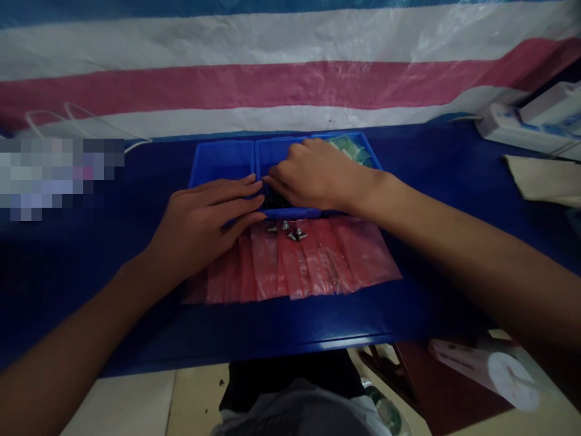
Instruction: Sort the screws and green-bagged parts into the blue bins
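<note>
My right hand (313, 172) reaches into the middle blue bin (272, 145), its fingers curled over small dark pieces, perhaps screws (275, 201). Its fingertips are partly hidden, so what they pinch cannot be made out. My left hand (204, 221) rests at the near side of the bins with fingers stretched out, its tips close to the middle bin's near left corner. In front of the bins lies a row of overlapping red plastic bags (313, 266). Several small silver screws (295, 234) sit on top of the bags.
The left blue bin (224, 158) adjoins the middle one; green packets (351, 148) lie in the right bin. A white power strip (517, 130) and a beige sheet (544, 181) are at the right. A striped tarp (227, 91) hangs behind the blue table (295, 327).
</note>
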A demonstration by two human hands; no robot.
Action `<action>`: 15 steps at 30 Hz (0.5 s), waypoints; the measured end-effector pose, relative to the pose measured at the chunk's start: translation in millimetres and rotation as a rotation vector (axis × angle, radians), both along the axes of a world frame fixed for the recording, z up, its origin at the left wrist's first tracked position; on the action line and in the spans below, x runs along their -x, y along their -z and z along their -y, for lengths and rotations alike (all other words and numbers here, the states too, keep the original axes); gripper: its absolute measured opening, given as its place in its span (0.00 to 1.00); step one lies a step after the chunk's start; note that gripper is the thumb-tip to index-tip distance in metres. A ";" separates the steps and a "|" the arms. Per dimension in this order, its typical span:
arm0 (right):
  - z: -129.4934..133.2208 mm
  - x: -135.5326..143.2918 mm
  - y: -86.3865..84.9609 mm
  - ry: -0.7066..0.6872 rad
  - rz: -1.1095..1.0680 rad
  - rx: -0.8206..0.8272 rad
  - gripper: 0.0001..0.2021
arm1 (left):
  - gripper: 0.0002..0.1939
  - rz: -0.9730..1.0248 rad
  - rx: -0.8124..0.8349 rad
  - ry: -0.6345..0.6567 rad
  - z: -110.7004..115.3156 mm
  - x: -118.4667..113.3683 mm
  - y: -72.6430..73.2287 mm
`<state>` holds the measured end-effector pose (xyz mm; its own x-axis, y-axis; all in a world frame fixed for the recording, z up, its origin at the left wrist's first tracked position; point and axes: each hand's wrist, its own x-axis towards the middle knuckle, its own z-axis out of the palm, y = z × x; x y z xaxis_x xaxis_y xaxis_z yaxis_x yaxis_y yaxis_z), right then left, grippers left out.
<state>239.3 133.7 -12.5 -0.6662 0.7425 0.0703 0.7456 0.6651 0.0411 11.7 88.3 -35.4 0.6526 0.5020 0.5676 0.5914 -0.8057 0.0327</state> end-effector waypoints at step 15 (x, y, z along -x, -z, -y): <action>3.3 4.8 -6.5 -0.090 -0.083 0.257 0.35 | 0.10 -0.034 0.027 -0.055 2.8 0.2 -1.4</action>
